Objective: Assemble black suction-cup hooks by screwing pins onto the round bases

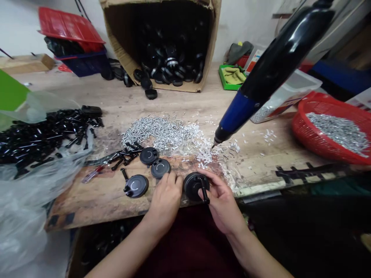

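Observation:
At the bench's near edge, both my hands grip a round black plastic disc [193, 184]. My left hand [166, 200] curls its fingers onto the disc's left rim. My right hand [220, 200] pinches a short black pin [204, 192] against the disc's front. Three similar black discs [148, 155] [160, 168] [136, 185] lie just left of my hands. A spread of small silver screws [162, 132] and white bits [205, 154] lies behind them.
A blue-and-black powered screwdriver [269, 73] hangs over the bench, tip near the screws. A red basket [301, 127] of screws is at right, black pins on plastic sheet [43, 133] at left, a tipped cardboard box [208, 46] of discs behind.

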`<act>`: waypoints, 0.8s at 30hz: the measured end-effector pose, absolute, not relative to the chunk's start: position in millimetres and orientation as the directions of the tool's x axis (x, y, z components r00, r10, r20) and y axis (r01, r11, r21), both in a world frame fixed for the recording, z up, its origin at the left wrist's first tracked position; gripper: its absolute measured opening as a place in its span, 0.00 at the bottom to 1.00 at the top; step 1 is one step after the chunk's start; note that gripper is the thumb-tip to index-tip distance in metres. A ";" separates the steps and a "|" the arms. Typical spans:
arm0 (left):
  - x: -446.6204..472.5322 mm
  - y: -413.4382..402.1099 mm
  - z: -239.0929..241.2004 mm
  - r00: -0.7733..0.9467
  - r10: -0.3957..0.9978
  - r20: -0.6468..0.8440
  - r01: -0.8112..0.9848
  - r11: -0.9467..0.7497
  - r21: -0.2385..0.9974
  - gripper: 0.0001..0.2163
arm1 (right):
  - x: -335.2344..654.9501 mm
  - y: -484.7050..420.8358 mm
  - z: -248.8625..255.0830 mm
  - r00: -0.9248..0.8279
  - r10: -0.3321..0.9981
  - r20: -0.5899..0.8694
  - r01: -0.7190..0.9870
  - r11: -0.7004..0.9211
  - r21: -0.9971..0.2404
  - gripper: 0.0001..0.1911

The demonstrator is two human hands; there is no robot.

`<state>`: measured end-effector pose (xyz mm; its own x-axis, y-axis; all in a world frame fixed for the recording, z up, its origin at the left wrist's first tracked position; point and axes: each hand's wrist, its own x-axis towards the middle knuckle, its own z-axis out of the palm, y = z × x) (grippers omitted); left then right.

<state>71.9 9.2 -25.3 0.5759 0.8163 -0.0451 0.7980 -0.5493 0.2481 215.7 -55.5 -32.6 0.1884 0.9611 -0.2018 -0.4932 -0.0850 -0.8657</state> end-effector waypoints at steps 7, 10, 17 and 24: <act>61.3 7.9 -3.6 0.355 0.799 0.486 0.455 -0.602 0.656 0.07 | 212.0 -54.5 -25.7 0.202 0.963 -0.179 -0.513 -0.052 -0.857 0.20; 64.8 5.0 3.9 0.315 0.807 0.500 0.386 -0.590 0.709 0.06 | 208.3 -53.7 -22.6 0.168 0.974 -0.155 -0.513 -0.048 -0.857 0.20; 66.4 -0.1 -6.7 0.220 0.880 0.421 0.229 -0.466 0.855 0.08 | 205.3 -52.8 -16.8 0.127 0.986 -0.105 -0.441 -0.039 -0.897 0.20; 55.4 3.9 -2.5 0.365 0.749 0.553 0.392 -0.662 0.639 0.09 | 205.4 -52.6 -18.0 0.142 0.980 -0.136 -0.378 -0.074 -0.923 0.19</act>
<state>55.4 3.9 -2.5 0.3646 0.7492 0.5530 0.3916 -0.6622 0.6389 205.4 -52.6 -18.0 0.1421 0.9804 -0.1364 -0.3779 -0.0736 -0.9229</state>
